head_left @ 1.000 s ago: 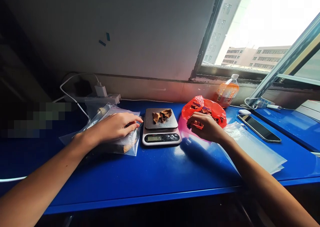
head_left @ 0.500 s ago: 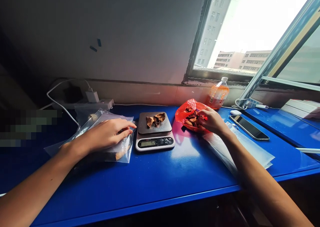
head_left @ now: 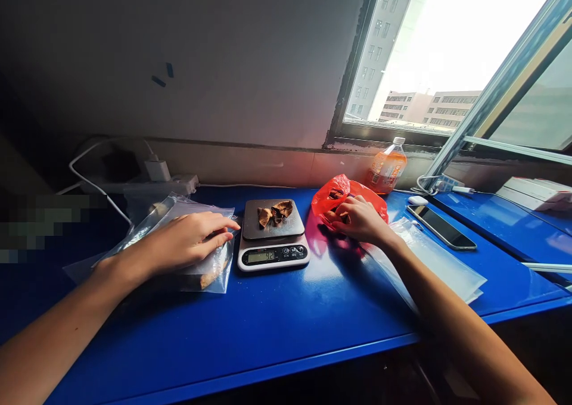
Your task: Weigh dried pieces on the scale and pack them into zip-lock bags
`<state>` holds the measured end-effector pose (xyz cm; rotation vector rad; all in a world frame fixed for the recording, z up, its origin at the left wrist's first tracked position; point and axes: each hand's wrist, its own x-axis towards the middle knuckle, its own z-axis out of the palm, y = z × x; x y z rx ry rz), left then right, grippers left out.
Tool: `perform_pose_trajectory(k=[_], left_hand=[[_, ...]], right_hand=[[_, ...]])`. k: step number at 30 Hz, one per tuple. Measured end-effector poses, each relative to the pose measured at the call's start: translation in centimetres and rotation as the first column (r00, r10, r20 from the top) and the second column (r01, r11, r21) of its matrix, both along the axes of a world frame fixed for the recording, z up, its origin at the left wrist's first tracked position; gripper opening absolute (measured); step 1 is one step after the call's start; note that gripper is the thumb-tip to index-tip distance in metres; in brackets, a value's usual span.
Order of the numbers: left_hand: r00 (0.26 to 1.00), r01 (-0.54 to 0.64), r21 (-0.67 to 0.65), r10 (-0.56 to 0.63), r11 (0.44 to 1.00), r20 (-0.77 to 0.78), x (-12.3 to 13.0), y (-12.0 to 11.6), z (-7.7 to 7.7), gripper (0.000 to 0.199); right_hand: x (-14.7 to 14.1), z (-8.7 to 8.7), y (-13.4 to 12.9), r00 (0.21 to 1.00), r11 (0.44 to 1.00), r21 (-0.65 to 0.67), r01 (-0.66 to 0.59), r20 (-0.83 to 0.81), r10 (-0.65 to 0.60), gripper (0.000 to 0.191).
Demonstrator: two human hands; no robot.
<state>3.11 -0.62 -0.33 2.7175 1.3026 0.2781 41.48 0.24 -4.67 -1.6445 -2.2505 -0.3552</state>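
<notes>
My left hand (head_left: pixel 199 238) lies with fingers loosely stretched on clear plastic bags (head_left: pixel 179 280), where a light-brown piece (head_left: pixel 213 276) shows through. Close by its fingertips stands a digital scale (head_left: pixel 272 257) whose display seems to read 92 or 9.2. Curled, dried brown pieces (head_left: pixel 281 211), like peel or shell, rest on the steel plate. To the right, a crumpled red plastic bag (head_left: pixel 329 193) stands open with more such pieces inside. My right hand (head_left: pixel 361 219) reaches over the bag's near side, fingers bent together among the pieces; what they pinch is hidden.
Flat clear bags (head_left: pixel 438 262) lie under my right forearm. Beyond them are a phone (head_left: pixel 442 226), a white earphone case (head_left: pixel 418 201) and a bottle of orange drink (head_left: pixel 388 167). A charger (head_left: pixel 157 170) and power strip (head_left: pixel 183 184) sit at the back left.
My right hand has shifted left and a little nearer over the red bag, its fingers turned down into the pieces. My left hand stays on the clear bags; the view has turned slightly.
</notes>
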Motion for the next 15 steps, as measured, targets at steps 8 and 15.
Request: perform_pose_trajectory(k=[8, 15], left_hand=[[1.000, 0.002, 0.022, -0.003, 1.000, 0.024, -0.1, 0.2, -0.3, 0.042], [0.999, -0.030, -0.009, 0.030, 1.000, 0.037, -0.4, 0.4, -0.6, 0.042]], right_hand=[[1.8, 1.1, 0.2, 0.958, 0.931, 0.233, 0.281, -0.011, -0.286, 0.028], [-2.3, 0.6, -0.2, 0.976, 0.990, -0.120, -0.070, 0.196, 0.093, 0.014]])
